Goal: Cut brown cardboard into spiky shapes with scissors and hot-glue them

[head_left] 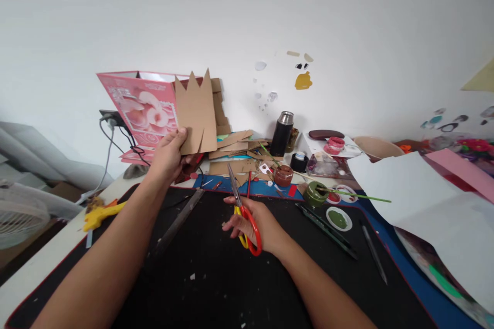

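Two bare forearms reach in from 6 o'clock over a matte black mat (216, 288) flecked with pale paper crumbs. Toward 12 o'clock from there, the right hand (254, 226) is closed around a pair of scissors (244, 218): the fingers pass through glossy plastic loops, one red and one yellow, and the slim steel blades point to 11 o'clock, lying so close together that they read as one line. At 9 o'clock from the scissors, a long, dull metal ruler (179, 221) lies slantwise on the mat. At 3 o'clock sits a round white lid of green paint (338, 218), with a squat green jar (314, 194) just beyond it.

Farther out, at 11 o'clock from the scissors, the left hand (170, 153) is raised off the mat and pinches a cardboard piece (196, 113) by its lower left corner, thumb in front and fingers behind. The piece is flat, brown and smooth, cut into three sharp points along the top (rather like a crown), with a narrow slit in its lower edge.

Behind it, at 10 o'clock, stands a pink printed box (139, 105). A loose heap of cardboard offcuts (235, 145) lies at 4 o'clock from the held piece, and a black cylindrical flask (282, 136) with a steel cap stands at 3 o'clock, against the plain white wall (247, 10).
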Action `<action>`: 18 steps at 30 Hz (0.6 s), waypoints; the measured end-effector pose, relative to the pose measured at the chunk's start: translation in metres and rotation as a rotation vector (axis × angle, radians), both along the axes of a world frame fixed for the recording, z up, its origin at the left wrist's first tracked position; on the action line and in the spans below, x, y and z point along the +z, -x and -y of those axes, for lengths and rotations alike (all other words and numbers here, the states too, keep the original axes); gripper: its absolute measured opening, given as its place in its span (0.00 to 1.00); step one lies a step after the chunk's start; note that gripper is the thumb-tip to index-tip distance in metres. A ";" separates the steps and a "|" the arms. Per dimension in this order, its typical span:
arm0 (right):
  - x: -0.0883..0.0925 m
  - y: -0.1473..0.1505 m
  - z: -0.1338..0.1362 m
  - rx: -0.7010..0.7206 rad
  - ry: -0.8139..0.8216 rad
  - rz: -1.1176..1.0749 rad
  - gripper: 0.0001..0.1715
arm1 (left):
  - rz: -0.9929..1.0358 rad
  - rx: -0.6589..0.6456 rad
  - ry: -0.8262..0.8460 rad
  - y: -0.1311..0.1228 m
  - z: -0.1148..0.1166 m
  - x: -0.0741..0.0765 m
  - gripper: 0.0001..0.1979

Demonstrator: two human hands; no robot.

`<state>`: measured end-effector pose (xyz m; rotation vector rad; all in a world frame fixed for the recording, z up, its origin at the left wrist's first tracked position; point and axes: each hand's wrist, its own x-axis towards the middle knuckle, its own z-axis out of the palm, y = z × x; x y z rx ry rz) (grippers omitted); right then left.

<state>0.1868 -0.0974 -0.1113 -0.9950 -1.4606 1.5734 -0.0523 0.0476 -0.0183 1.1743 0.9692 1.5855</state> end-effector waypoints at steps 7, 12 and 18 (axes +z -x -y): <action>-0.004 -0.004 0.001 0.110 -0.001 0.006 0.68 | -0.050 -0.061 0.050 -0.001 0.006 0.001 0.19; -0.003 -0.003 0.002 0.117 -0.012 -0.025 0.68 | -0.086 -0.109 0.059 -0.005 0.014 0.004 0.20; -0.008 0.002 0.003 -0.061 -0.058 0.110 0.50 | -0.176 -0.226 0.099 -0.010 0.016 0.004 0.23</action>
